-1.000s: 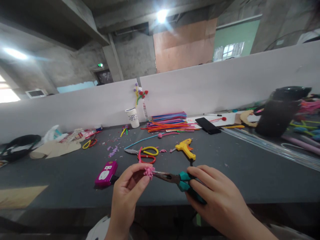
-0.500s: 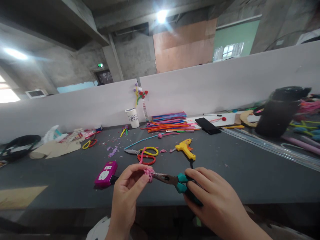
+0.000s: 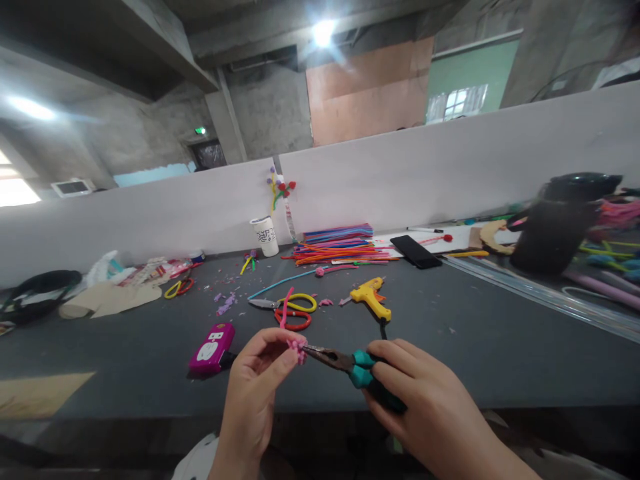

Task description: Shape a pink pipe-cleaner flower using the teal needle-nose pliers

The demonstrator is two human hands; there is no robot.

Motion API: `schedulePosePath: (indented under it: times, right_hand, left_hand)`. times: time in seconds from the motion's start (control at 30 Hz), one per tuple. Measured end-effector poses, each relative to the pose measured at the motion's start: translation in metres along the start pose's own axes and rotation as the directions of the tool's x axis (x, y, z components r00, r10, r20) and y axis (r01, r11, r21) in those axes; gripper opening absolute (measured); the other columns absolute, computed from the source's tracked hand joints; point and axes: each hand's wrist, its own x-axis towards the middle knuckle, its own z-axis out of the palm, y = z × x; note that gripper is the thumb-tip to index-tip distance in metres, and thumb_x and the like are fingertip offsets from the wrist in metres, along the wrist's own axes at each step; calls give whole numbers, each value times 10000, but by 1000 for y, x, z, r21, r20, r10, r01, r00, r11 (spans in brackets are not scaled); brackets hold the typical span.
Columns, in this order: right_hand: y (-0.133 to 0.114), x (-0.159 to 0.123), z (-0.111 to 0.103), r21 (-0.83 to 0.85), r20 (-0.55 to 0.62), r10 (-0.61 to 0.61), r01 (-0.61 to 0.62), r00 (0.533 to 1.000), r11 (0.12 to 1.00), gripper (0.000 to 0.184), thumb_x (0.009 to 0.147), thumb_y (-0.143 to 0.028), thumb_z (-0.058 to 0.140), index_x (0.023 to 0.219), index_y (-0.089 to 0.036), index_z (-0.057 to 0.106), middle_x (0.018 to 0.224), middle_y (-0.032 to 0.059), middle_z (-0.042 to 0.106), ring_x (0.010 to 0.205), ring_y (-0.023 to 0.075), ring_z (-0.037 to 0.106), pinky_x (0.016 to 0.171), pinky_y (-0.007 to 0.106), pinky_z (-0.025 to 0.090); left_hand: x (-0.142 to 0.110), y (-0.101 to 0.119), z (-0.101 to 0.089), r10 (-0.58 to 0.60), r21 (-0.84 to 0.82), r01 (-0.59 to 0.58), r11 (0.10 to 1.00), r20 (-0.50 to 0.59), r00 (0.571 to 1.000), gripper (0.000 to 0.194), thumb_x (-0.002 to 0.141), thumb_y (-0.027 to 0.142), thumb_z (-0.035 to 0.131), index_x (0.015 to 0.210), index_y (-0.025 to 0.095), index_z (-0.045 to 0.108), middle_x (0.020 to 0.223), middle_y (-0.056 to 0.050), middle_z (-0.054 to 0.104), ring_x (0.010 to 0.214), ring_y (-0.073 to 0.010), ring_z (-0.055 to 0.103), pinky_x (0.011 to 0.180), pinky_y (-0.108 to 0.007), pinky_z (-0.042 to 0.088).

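Observation:
Between the thumb and fingers of my left hand (image 3: 257,383) is a small pink pipe-cleaner flower (image 3: 299,349); a pink stem rises from behind the fingers. My right hand (image 3: 420,387) is wrapped round needle-nose pliers (image 3: 340,360) with teal and black handles. The tips of the pliers meet the right side of the flower, and whether they pinch it I cannot tell. Just beyond my hands lie scissors (image 3: 287,310) with one yellow and one red handle, partly crossed by the pink stem. A yellow glue gun (image 3: 371,298) rests to their right.
A magenta box (image 3: 213,348) with a black cable sits left of my hands. Further back are bundled pipe cleaners (image 3: 337,250), a white cup (image 3: 265,237) and a black phone (image 3: 416,251). At the right stands a dark jug (image 3: 560,223). Purple scraps (image 3: 227,303) lie on the grey table.
The jaws of the pliers have turned slightly and look more closed at the flower. The pink stem has tilted a little more upright. Both hands stay in nearly the same place.

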Motion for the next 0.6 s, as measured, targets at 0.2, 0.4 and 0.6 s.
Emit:
schedulePosePath:
  times: [0.2, 0.4, 0.6]
  right_hand:
    - [0, 3, -3, 157, 165, 116, -142, 979, 977, 117, 754, -112, 582, 692, -211, 596, 852, 25, 663, 718, 155, 616, 621, 247, 493]
    - [1, 2, -6, 85, 54, 56, -61, 997, 995, 108, 793, -173, 546, 703, -208, 593, 880, 53, 666, 769, 203, 606, 700, 327, 499]
    - [2, 2, -5, 58, 28, 29, -31, 999, 998, 130, 806, -167, 522, 704, -205, 592, 868, 59, 666, 754, 201, 606, 693, 328, 497]
  left_hand:
    - [2, -1, -2, -13, 7, 13, 1000, 20, 1000, 156, 627, 260, 817, 740, 182, 743, 772, -30, 741, 705, -128, 624, 651, -182, 491]
    - [2, 0, 0, -43, -26, 44, 999, 20, 999, 155, 654, 278, 792, 748, 168, 736, 739, -36, 729, 642, -131, 613, 579, -199, 490]
    - [3, 1, 1, -46, -34, 47, 998, 24, 999, 164, 644, 286, 800, 746, 174, 738, 739, -32, 731, 647, -129, 617, 602, -202, 488]
